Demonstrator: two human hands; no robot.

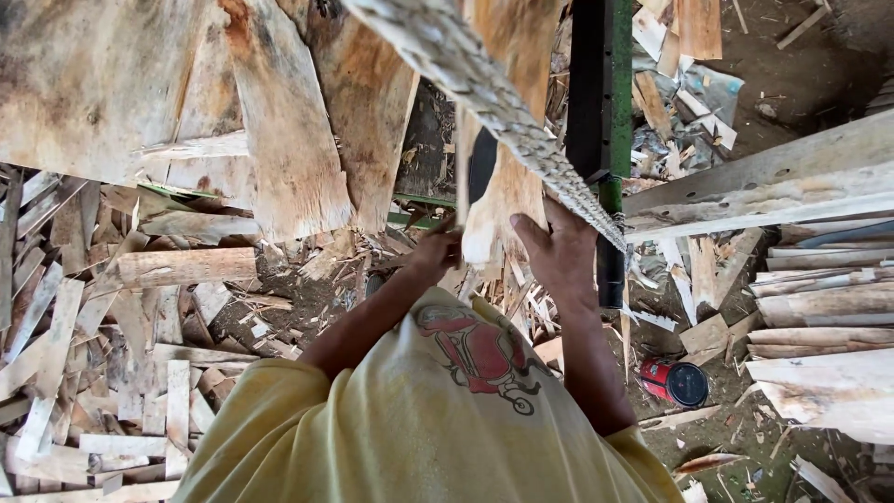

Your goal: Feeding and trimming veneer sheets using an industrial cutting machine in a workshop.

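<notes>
Where offcuts [112, 391] litter dirt, planks [819, 307] stacked

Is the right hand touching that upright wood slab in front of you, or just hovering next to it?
Touching. The head view shows the right hand with its fingers laid flat against the edge of the wood slab, no gap visible between them.

The wooden slab [498, 200] held between the two hands runs up behind the braided rope [484, 88], so its top end is hidden. The left hand [436, 253] shows only its back; its fingers lie behind the slab's edge, and the grip cannot be told. The right hand [559, 251] hides its fingertips beyond the slab too. Right of the slab, the green post [605, 84] is cut off by the top edge. Below it, the red can [674, 382] is too small to tell.
</notes>
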